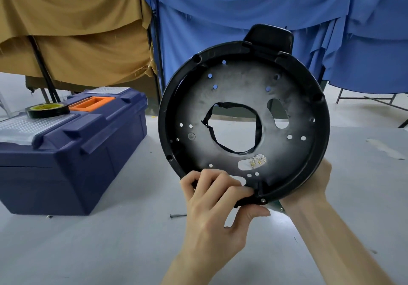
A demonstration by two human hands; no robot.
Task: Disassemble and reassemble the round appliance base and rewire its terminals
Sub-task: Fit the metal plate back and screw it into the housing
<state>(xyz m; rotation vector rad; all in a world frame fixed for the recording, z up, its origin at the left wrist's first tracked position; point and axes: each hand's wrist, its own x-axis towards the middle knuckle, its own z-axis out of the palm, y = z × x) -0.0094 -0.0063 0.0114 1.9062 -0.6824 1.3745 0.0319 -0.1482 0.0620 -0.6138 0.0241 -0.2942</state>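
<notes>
Left grip [217, 198] clenched on the lower rim of the round appliance base [240, 85] at about 7 o'clock of its face: the fingers curl over the lip onto the inner plate, and the thumb lies underneath beside a small hex fastener [262, 200] at 6 o'clock, probably the part under attention. Right grip [318, 181] bears on the outer wall at 4 o'clock; its fingers lie behind the base, so whether it clasps or merely props cannot be told. The base is held on edge, apparently raised off the bench [110, 240], hollow side toward the viewer, evidently to expose the perforated plate, the black edging [210, 133] of the central opening and a brass terminal [256, 162] seen through a slot at 5 o'clock. A black tab [270, 38] projects at 1 o'clock. A loose screw [178, 215] lies on the bench below the base; at 9 o'clock a blue toolbox [72, 152] carries a roll of tape [47, 109].
</notes>
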